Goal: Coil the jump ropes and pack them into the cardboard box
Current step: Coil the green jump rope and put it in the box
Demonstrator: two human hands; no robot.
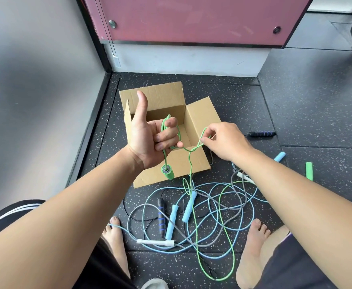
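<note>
Jump ropes: loose tangle on floor below both hands; blue, grey, black, green cords crossing. Judged likely to snag if pulled fast.
Green rope rises from tangle to right hand, which pinches small loop between thumb and fingertips.
Left hand: fingers curled round few green coils, thumb up. Green handle hangs just below palm.
Cord judged light, limp, slick; hold at coils, not handle.
Cardboard box open just beyond hands, interior partly hidden.
Second green handle on floor, right of right hand.
</note>
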